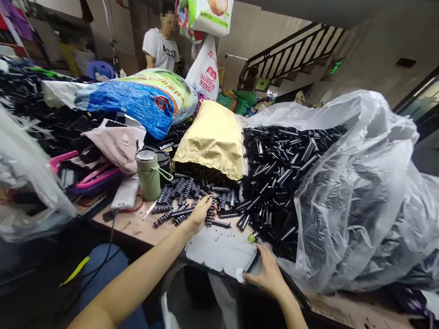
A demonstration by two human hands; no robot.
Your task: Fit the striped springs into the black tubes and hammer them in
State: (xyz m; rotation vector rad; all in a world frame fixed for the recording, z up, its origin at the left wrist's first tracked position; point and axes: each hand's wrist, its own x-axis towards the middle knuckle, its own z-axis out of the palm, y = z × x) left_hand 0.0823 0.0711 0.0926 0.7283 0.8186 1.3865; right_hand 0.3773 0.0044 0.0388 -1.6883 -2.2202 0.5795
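My left hand (200, 216) reaches to the pile of ridged black rods (179, 191), fingers drawn together around one short ridged black rod (210, 215). Part of that grip is hidden behind the fingers. My right hand (269, 275) is at the table's front edge, holding a smooth black tube (251, 261) lengthwise between thumb and fingers. A small white disc (240, 275) is by the thumb, and a small yellow-green piece (251, 238) lies near the fingertips. Between both hands is a pale grey sheet (214, 250). Another smooth black tube (221, 224) lies at its far edge.
A yellow bag (214, 138) spills ridged rods. Black tubes (282, 166) are heaped on the right beside a large clear plastic bag (360, 200). On the left stand a green flask (148, 175) and a white power bank (125, 193). A person (161, 48) stands behind.
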